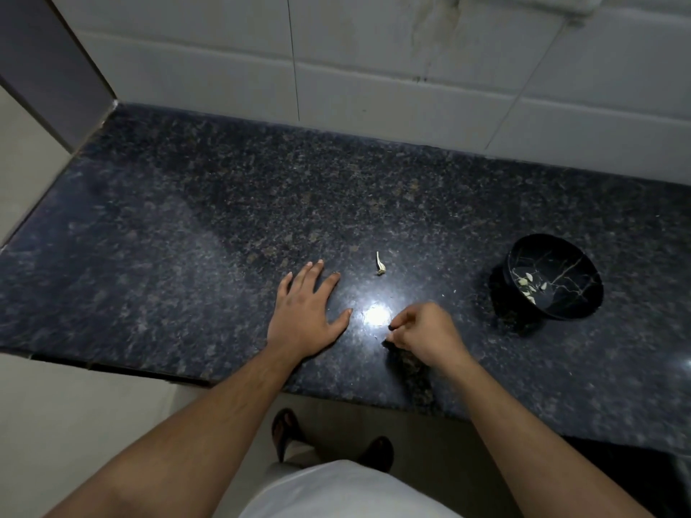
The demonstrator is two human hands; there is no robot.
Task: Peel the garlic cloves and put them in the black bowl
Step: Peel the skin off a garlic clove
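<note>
Peeling looks about done: cloves point(529, 287) sit in the black bowl point(552, 277). Left hand point(304, 312) flat on the worktop point(187, 237), right hand point(420, 330) curled, contents unclear. Next I'd clear that scrap point(380, 264).

One view only, from a head-worn wide-angle camera. It looks forward and steeply down over a dark counter point(187, 218), which fills the middle band of the frame. A tiled wall point(374, 69) crosses the top; floor and the person's feet point(286, 429) show at the bottom centre. Both forearms enter from the lower edge, near the lens. Straight lines bow toward the frame edges. A bowl point(553, 276) sits at right.
</note>
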